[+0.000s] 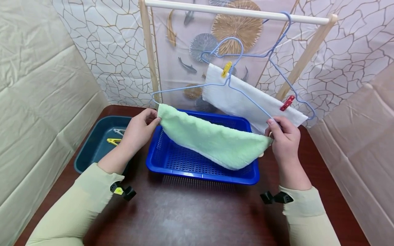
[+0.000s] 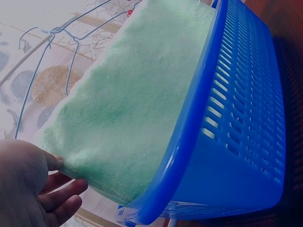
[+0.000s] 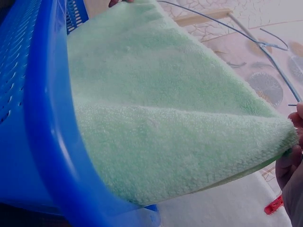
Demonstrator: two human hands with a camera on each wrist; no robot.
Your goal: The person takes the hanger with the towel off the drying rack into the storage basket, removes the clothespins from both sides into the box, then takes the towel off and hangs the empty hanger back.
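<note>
A pale green towel [image 1: 212, 140] hangs stretched between both hands, above a blue perforated basket [image 1: 203, 175]. My left hand [image 1: 141, 128] pinches the towel's left corner; in the left wrist view its thumb and index finger press the corner while the other fingers curl loosely. My right hand [image 1: 284, 136] holds the towel's right corner together with the end of a blue wire hanger [image 1: 184, 87]. That hanger stands tilted behind the towel, its hook off the rod. The left end of the hanger reaches the towel's left corner, near my left fingers.
A wooden rack with a white rod [image 1: 197, 9] stands behind. From it hangs another blue hanger [image 1: 283, 76] with a white cloth [image 1: 240, 95], clipped by a yellow clothespin [image 1: 226, 69] and a red clothespin [image 1: 287, 103]. A dark teal tray [image 1: 87, 150] at left holds several clothespins.
</note>
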